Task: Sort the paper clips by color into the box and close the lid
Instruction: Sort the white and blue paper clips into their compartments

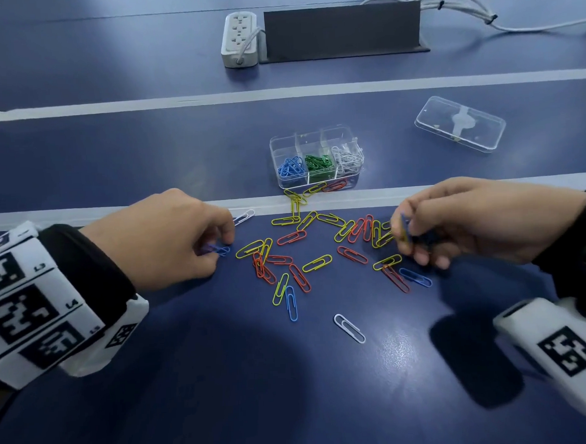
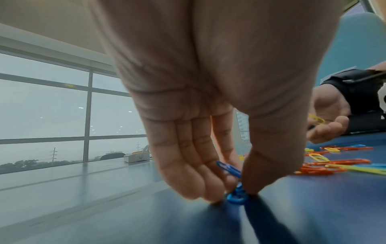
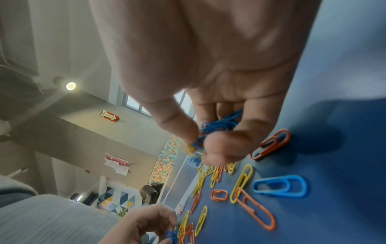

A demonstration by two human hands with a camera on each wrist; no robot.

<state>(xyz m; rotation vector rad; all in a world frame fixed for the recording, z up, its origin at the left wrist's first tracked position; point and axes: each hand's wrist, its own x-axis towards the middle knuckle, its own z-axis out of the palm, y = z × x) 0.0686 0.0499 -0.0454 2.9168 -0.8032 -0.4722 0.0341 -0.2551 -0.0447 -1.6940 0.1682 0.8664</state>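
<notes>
left hand [image 1: 172,236]: fingertips down on the table [image 1: 83,156], thumb and fingers pinching blue clips [image 2: 235,186] right at the surface; one end of them touches the table, another sticks up between the fingers.
right hand [image 1: 457,221]: raised just off the table at the right end of the pile, fingers curled around a bunch of blue clips [image 3: 219,126]; something yellow shows at the fingertips, too blurred to tell whether it's gripped.
loose pile [image 1: 319,250]: yellow and red/orange clips scattered between the two hands, toward the near edge of the table; several overlap.
stray blue clips: one [image 1: 291,303] on the near side of the pile, one [image 1: 416,277] just beside the right hand, touching a red clip.
stray white clips: one [image 1: 349,328] nearest the near edge, one [image 1: 244,217] just past the left hand's fingertips, on the pale tape line [image 1: 118,211].
box [image 1: 317,157]: clear, lid off, mid-table beyond the pile, against the tape line. Front row left to right: blue [image 1: 291,168], green [image 1: 319,164], white [image 1: 347,158]. Back row contents can't be made out.
clips at the box: a few yellow and one red [image 1: 335,186] lie on the table against its front wall.
lid [image 1: 460,124]: clear, flat on the table, well apart from the box toward the right edge.
far edge: white power strip [image 1: 239,37] beside a dark panel [image 1: 343,29], cables [image 1: 470,13] trailing to the right.
</notes>
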